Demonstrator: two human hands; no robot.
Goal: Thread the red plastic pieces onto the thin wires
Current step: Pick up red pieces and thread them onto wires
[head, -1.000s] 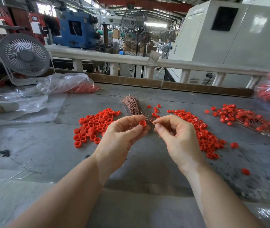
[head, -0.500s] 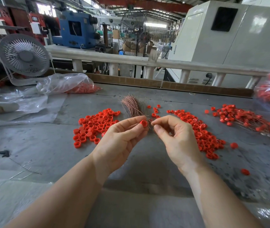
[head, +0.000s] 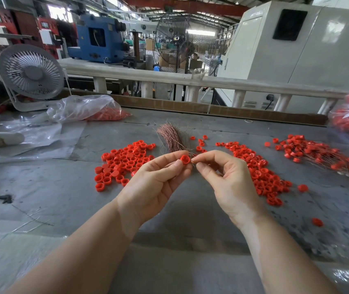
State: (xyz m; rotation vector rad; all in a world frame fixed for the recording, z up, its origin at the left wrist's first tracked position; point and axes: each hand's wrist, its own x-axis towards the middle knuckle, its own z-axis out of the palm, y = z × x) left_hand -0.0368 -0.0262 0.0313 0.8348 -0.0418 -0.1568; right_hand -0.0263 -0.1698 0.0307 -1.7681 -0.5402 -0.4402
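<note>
Centrally, left hand (head: 156,183) pinching red cap (head: 185,159), opening facing right hand (head: 228,183), pinching wire (head: 193,161).

This was a factory floor. A blue machine (head: 97,42), a large pedestal fan (head: 182,43) and red roof beams (head: 186,5) stood beyond the worn grey tabletop (head: 41,187). Heaps of red plastic pieces (head: 124,160) covered it.

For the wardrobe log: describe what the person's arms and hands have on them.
Nothing is worn. The left hand and right hand are bare: no gloves, rings, watch or wristband show. Both forearms are bare down to the bottom edge of the picture; no sleeve comes into view.
</note>
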